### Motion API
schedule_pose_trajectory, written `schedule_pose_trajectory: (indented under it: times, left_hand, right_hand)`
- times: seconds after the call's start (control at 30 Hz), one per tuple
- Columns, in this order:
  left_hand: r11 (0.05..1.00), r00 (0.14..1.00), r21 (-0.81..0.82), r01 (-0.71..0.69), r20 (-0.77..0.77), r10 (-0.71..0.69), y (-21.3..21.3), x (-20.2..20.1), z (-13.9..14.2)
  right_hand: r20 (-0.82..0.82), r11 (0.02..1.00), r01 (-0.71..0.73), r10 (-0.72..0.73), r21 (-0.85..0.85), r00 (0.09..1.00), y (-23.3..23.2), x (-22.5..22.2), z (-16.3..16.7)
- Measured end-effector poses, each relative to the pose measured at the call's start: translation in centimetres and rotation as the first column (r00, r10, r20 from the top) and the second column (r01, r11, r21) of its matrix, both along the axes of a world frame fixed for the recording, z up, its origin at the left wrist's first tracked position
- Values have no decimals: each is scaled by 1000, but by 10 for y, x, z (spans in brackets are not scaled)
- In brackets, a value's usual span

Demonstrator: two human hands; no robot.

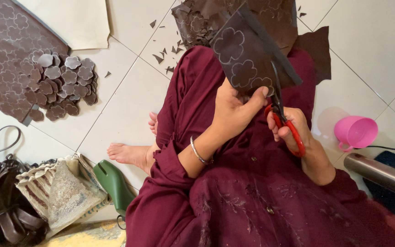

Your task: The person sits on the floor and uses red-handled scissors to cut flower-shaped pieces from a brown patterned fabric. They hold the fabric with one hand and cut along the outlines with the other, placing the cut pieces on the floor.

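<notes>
brown sheet [248,52] marked with three flower outlines, raised over a maroon lap; left hand [234,112] clenches around its lower edge, wrist bent upward. just right of the sheet, right hand [291,130] grips one pair of red scissors [282,116], blades at its edge.

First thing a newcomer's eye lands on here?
The red scissors in the right hand, at centre, cutting a dark brown sheet marked with flower outlines that the left hand holds up. Next, the pile of cut flower shapes on the tiled floor at upper left, and the pink cup at right.
</notes>
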State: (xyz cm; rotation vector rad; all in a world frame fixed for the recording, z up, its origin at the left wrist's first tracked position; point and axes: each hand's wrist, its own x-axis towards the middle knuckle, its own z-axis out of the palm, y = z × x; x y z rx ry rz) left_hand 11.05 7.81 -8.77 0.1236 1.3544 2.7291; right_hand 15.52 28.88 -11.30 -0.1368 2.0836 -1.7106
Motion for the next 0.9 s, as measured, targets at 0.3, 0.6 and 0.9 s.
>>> schedule_pose_trajectory:
  times: [0.3, 0.6, 0.9]
  left_hand:
    - [993, 997, -115, -29, -69, 22, -5, -2, 2]
    - [954, 991, -286, 87, -77, -113, -14, -5, 10]
    - [945, 986, -318, 76, -120, -119, -19, -7, 5]
  right_hand:
    - [12, 995, -12, 11, 101, 1000, 1, -7, 4]
    - [-70, 989, -115, 122, 90, 990, -3, -13, 21]
    - [58, 998, 62, -64, 33, 996, -7, -3, -1]
